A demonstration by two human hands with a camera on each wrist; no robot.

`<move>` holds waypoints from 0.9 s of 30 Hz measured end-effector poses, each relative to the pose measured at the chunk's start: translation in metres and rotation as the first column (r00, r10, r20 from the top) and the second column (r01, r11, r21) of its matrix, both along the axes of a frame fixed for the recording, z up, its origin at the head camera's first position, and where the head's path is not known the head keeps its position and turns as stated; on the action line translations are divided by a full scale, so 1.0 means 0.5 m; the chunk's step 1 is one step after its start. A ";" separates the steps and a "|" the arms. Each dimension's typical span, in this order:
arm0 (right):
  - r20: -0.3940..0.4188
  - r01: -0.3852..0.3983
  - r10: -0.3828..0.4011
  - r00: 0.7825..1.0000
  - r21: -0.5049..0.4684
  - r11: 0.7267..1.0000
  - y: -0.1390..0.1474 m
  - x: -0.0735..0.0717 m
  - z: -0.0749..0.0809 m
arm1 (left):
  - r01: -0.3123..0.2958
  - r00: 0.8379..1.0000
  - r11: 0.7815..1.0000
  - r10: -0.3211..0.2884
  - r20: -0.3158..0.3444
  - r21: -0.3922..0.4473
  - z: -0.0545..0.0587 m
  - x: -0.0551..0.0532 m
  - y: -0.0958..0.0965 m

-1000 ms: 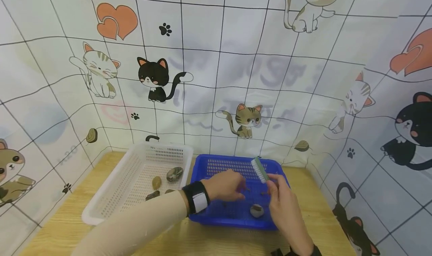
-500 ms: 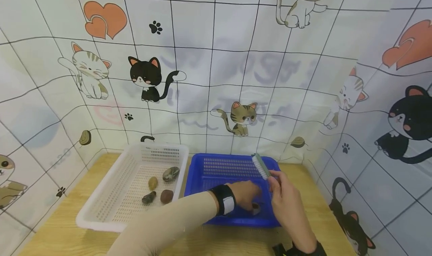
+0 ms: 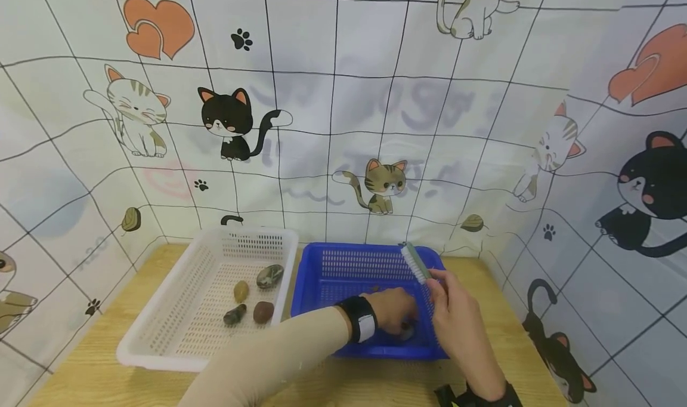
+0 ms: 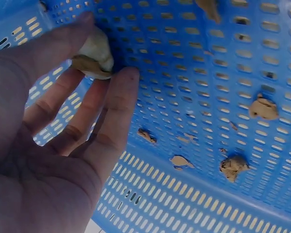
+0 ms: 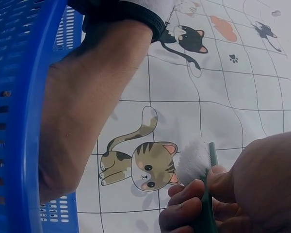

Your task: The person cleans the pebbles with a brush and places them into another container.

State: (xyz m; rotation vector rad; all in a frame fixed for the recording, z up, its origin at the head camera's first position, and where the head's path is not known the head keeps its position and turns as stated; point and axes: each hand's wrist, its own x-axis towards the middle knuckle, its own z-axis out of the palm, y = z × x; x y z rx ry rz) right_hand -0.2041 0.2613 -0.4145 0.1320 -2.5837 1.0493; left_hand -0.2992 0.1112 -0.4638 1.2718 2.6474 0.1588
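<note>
My left hand (image 3: 394,310) reaches down into the blue plastic basket (image 3: 343,249). In the left wrist view its thumb and fingertips are around a pale stone (image 4: 98,48) with a brown clay-like patch (image 4: 89,65), low against the basket floor. At the basket's right side, my right hand (image 3: 458,323) holds a small green-backed brush (image 3: 415,265) by its handle, white bristles facing left. The right wrist view shows the thumb and fingers curled round the green handle, with the bristles (image 5: 194,162) beyond them.
A white basket (image 3: 155,335) stands to the left, holding a striped stone (image 3: 270,276), a yellowish stone (image 3: 241,290), a dark stone (image 3: 235,315) and a reddish-brown stone (image 3: 263,313). Brown crumbs (image 4: 234,167) lie in the blue basket. Behind the wooden table (image 3: 322,383) hangs a cat-patterned sheet (image 3: 311,96).
My left hand has moved rightward and down inside the blue basket, onto the pale stone. The right hand keeps the brush at nearly the same place.
</note>
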 end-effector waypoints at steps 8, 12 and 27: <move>0.022 0.009 -0.009 1.000 -0.005 1.000 0.000 0.000 -0.002 | 0.029 0.999 0.999 -0.031 -0.040 -0.043 -0.012 -0.009 0.011; 0.028 0.010 -0.009 1.000 -0.010 1.000 -0.001 0.001 -0.003 | 0.049 0.997 0.997 -0.053 -0.057 -0.066 -0.014 -0.009 0.016; 0.041 0.011 -0.010 0.999 -0.010 1.000 -0.002 0.000 0.002 | 0.074 0.992 0.993 -0.084 -0.094 -0.096 -0.011 -0.021 0.018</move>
